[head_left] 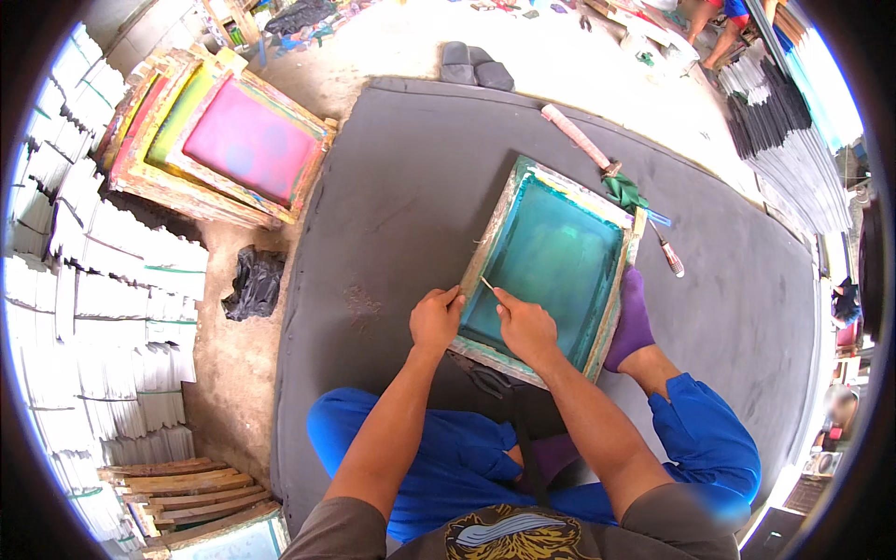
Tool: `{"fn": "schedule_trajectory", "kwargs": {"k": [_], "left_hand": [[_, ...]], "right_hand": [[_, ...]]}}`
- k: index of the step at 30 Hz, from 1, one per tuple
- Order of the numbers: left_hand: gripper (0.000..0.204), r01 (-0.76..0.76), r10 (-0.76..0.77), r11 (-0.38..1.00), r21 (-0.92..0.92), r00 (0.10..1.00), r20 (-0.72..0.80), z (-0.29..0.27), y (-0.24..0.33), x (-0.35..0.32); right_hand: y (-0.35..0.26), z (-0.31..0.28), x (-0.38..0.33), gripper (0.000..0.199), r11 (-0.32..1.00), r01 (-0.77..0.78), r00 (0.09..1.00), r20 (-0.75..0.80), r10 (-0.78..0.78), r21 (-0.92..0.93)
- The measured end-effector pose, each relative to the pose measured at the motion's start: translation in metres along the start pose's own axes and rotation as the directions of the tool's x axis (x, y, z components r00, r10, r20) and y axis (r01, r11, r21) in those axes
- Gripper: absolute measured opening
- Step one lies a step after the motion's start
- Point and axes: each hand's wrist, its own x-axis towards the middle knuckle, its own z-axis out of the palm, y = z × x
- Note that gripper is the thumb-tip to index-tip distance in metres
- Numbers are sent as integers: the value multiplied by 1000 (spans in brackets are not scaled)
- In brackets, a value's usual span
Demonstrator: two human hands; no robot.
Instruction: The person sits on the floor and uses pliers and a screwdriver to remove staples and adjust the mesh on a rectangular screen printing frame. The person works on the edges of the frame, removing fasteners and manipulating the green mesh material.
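A wood-framed printing screen (489,231) with teal-green mesh lies tilted over my lap and the dark grey mat. Against its left rail, near the lower corner, my left hand (436,320) is closed with the thumb on the wood. My right hand (528,330) hovers over the lower mesh, pinching a thin pale stick (488,284). The stick's tip reaches the inner edge of the left rail; whether it touches is too small to tell. My purple-socked foot (633,322) rests beside the right rail.
Beyond the screen lie a pink roll (574,135), a green cloth (624,192) and a screwdriver (671,258). Dark slippers (474,67) sit past the mat (373,215). Colourful screens (252,140) are stacked left, near a black plastic bag (255,283) and white bundles (103,299). Someone's legs (719,37) show far right.
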Motion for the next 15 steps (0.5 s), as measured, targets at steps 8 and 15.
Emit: {"fn": "schedule_trajectory", "kwargs": {"k": [8, 15], "left_hand": [[28, 16, -16, 1000, -14, 1000, 21, -3, 1, 1], [26, -55, 56, 997, 48, 998, -23, 7, -4, 1]], "right_hand": [[-5, -3, 0, 40, 999, 7, 1000, 20, -6, -44], [-27, -9, 0, 45, 936, 48, 992, 125, -5, -348]]}}
